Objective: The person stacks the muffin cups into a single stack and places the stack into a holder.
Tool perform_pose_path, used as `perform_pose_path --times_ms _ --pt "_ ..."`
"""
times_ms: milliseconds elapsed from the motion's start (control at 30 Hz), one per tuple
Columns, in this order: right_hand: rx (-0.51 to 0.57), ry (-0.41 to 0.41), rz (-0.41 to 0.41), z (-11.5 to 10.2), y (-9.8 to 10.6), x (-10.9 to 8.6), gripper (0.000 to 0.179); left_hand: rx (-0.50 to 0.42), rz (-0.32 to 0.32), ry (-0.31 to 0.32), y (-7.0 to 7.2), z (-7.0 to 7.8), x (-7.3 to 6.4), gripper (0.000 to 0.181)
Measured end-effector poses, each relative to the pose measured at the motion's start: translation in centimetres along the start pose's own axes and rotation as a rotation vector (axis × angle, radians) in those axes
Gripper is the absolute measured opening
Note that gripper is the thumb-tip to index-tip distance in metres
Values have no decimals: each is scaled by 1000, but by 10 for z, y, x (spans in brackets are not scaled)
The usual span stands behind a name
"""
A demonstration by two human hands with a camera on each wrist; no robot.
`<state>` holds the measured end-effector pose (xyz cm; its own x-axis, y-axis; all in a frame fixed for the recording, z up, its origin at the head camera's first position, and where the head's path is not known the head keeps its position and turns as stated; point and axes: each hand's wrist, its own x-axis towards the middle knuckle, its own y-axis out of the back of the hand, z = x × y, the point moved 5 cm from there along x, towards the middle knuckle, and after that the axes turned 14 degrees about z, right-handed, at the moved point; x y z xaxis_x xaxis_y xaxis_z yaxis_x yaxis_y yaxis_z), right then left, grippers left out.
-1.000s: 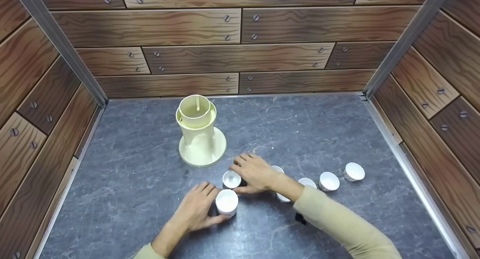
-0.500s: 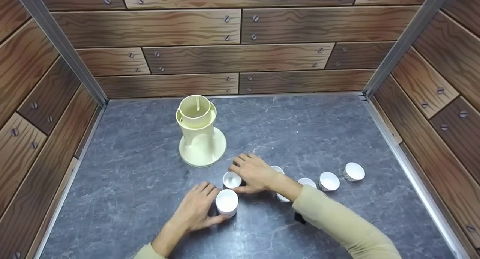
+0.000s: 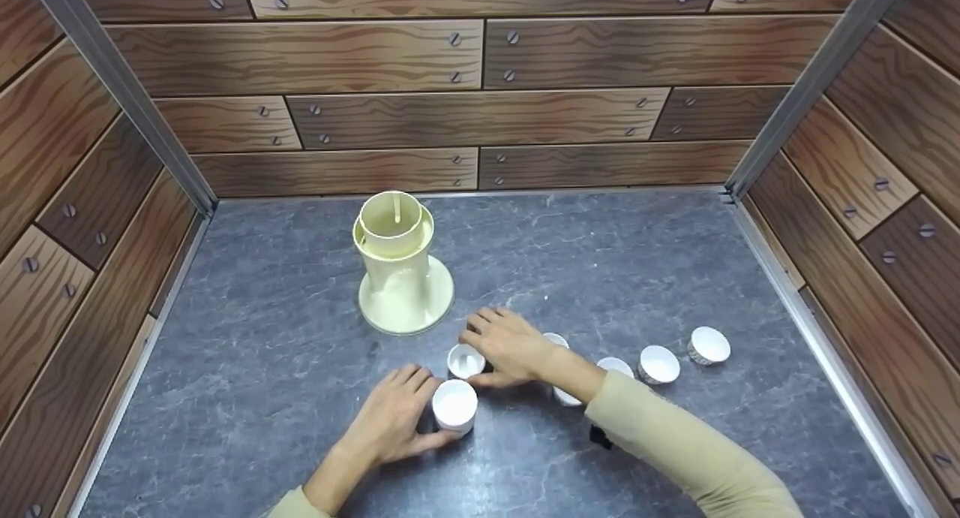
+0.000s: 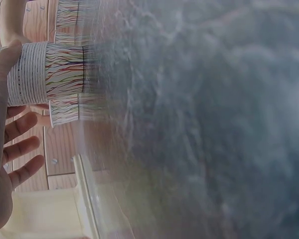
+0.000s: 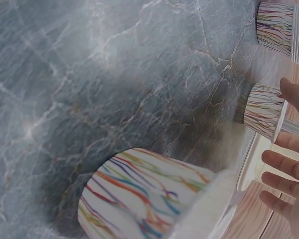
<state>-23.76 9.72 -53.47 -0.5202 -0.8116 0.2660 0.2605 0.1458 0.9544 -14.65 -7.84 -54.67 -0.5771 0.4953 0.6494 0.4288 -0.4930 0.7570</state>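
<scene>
My left hand (image 3: pixel 397 417) grips a stack of nested white paper cups (image 3: pixel 454 405) between thumb and forefinger; the other fingers are spread in the left wrist view. Coloured wavy streaks mark the lowest cup of the stack (image 4: pixel 65 70). Just behind it stands a single paper cup (image 3: pixel 466 362), with my right hand (image 3: pixel 510 349) pinching it at the rim. Something pale or translucent shows inside that cup, too unclear to name. In the right wrist view, the thumb (image 5: pixel 294 94) is on one side of the streaked single cup (image 5: pixel 263 110) and the forefinger on the other.
Behind the hands stands a cream plastic cylinder (image 3: pixel 405 285) on a round flared base, with a narrower tube in its top. Several single paper cups (image 3: pixel 659 364) stand to the right, some partly behind the right forearm. Wood-patterned walls (image 3: pixel 480 116) enclose the grey marbled surface (image 3: pixel 247 368).
</scene>
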Motion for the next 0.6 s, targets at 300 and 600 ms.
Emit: perform_pose_path --times_ms 300,600 --pt "12 -10 13 3 3 -3 64 -7 20 -8 1 1 1 67" --pt "12 -34 5 7 12 -7 67 -11 20 1 1 1 1 68"
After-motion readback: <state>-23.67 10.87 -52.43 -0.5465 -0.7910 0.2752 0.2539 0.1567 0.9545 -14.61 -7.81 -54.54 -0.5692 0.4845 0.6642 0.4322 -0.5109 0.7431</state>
